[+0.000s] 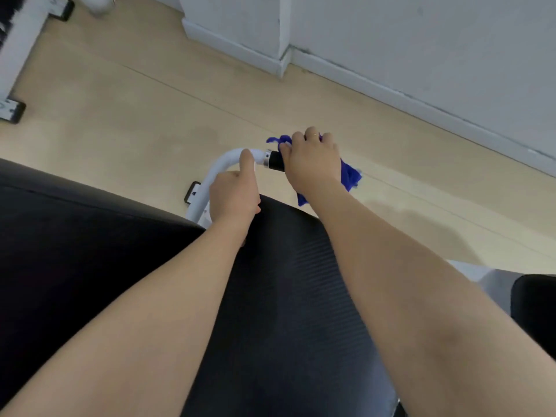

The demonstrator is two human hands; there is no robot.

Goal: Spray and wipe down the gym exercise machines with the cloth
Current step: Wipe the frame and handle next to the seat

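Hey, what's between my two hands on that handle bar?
In the head view, a short stretch of white tube, a silver collar and the start of the black grip lie between the left hand and the right hand, which holds the blue cloth.

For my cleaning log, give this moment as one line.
right hand: wiping black handle grip with blue cloth | left hand: holding white handle bar

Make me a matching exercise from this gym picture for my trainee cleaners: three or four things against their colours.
Things:
1. cloth
2. curved handlebar tube
3. handle grip
4. floor

Colours:
A. black
B. beige
C. blue
D. white

Pairs: 1-C, 2-D, 3-A, 4-B
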